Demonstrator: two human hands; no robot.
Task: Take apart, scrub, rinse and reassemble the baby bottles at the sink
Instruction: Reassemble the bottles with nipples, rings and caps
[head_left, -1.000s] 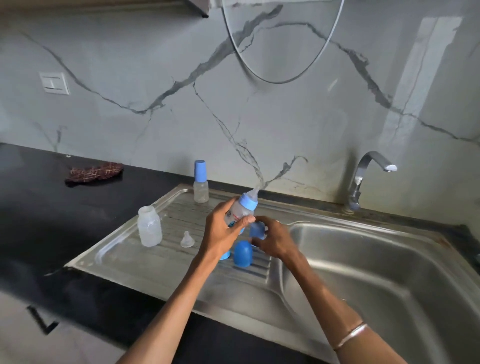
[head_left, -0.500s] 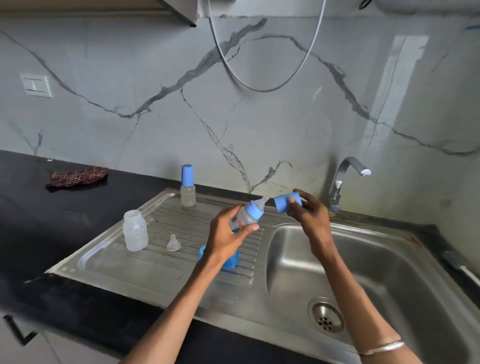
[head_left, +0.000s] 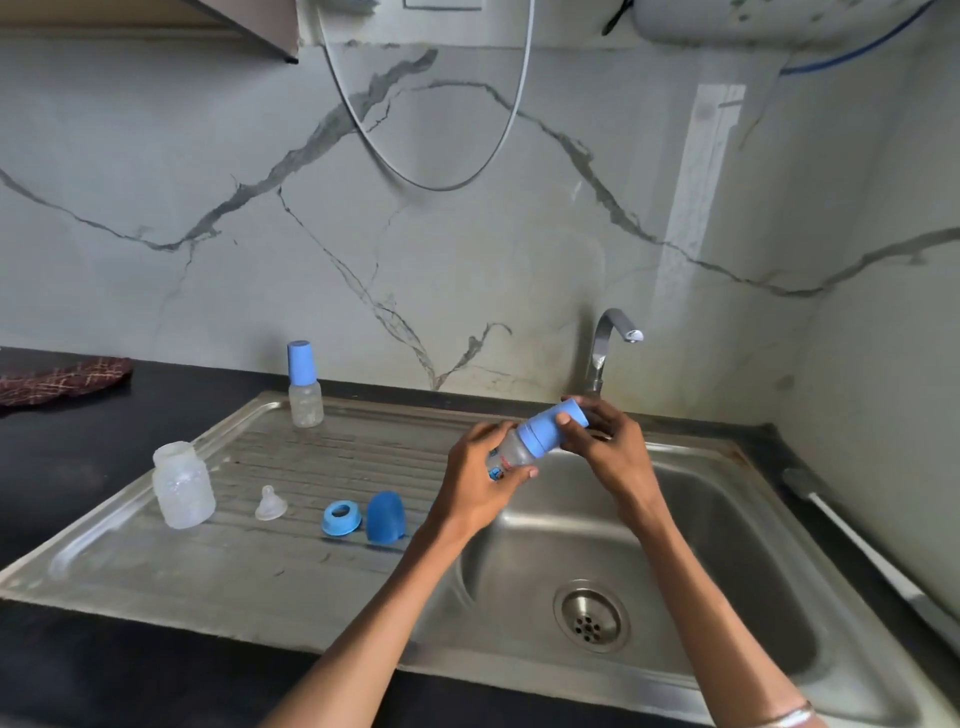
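Over the left rim of the sink basin (head_left: 727, 525) my left hand (head_left: 475, 486) grips the clear body of a small baby bottle (head_left: 514, 449), tilted up to the right. My right hand (head_left: 610, 449) holds the light blue cap (head_left: 553, 423) that sits over the bottle's top. On the ribbed drainboard (head_left: 291, 467) lie a wide open clear bottle body (head_left: 183, 486), a clear teat (head_left: 270, 503), a blue screw ring (head_left: 340, 518) and a dark blue dome cap (head_left: 385, 517). A second capped small bottle (head_left: 304, 387) stands upright at the drainboard's back.
The tap (head_left: 608, 348) stands behind my hands and no water shows. The drain (head_left: 590, 616) is at the basin bottom. A dark red cloth (head_left: 57, 382) lies on the black counter (head_left: 78, 452) at far left. A white-handled tool (head_left: 857, 540) rests along the right rim.
My right hand brought the light blue cap from the drainboard up to the bottle's teat and now it sits over the top. Both hands moved right, over the basin.
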